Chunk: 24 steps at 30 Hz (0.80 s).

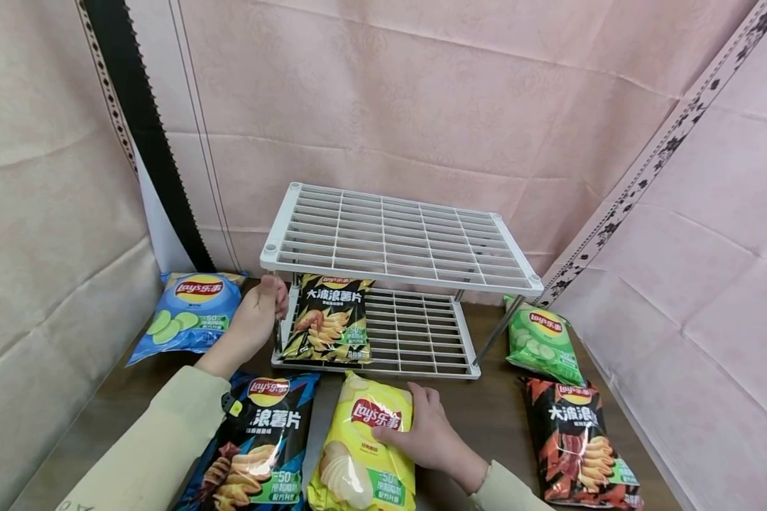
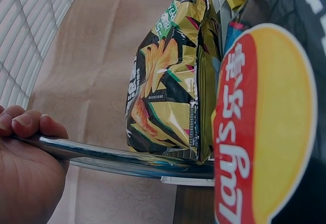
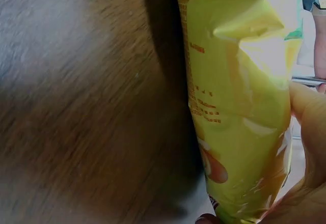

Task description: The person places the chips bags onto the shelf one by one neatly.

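Observation:
In the head view my left hand (image 1: 251, 323) is at the left front post of a white two-tier rack (image 1: 383, 271). The left wrist view shows its fingers curled round that shiny metal post (image 2: 117, 155). My right hand (image 1: 436, 438) grips the right side of a yellow Lay's chip bag (image 1: 363, 446), thumb across its front and fingers at its far edge. That bag lies on the table in front of the rack. A black-and-gold chip bag (image 1: 329, 319) stands on the lower shelf at its left end.
Below my left forearm lies a black-and-blue chip bag (image 1: 256, 447). Left of the rack is a light-blue bag (image 1: 192, 312). On the right are a green bag (image 1: 543, 342) and a black-and-red bag (image 1: 581, 447). Pink cloth (image 1: 422, 106) hangs behind the brown table (image 1: 479, 426).

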### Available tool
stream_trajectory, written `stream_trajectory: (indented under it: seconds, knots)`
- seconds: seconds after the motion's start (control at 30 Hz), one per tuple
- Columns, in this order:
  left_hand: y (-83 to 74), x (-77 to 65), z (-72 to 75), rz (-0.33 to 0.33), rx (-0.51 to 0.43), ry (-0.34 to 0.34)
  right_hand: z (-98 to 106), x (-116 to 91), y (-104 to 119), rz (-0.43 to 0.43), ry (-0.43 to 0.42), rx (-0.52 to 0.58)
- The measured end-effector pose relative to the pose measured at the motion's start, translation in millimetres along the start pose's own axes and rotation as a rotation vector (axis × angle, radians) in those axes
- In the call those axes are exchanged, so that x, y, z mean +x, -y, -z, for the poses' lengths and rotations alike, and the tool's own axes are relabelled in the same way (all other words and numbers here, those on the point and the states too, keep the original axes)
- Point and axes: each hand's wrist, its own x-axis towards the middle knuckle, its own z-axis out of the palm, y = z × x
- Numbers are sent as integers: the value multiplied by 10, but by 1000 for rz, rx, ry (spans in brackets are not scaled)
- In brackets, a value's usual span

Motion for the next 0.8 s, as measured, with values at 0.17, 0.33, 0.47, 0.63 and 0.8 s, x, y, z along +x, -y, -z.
stream_trajectory:
  seconds: [0.17,0.33,0.47,0.63,0.8]
  knots:
    - [15,4,-12,-10,6,-7,36,43,-68,23,17,21]
    - [23,-1,-11,-14,9,-15,33,50,-79,20,5,99]
    - [24,-3,-9,-6,10,-10,1,-40,-14,-41,-57,189]
    - [21,-4,-8,-3,7,-8,-17,-169,81,-171,-66,285]
    - [12,-5,-3,-10,1,-10,-37,-252,131,-246,-2,362]
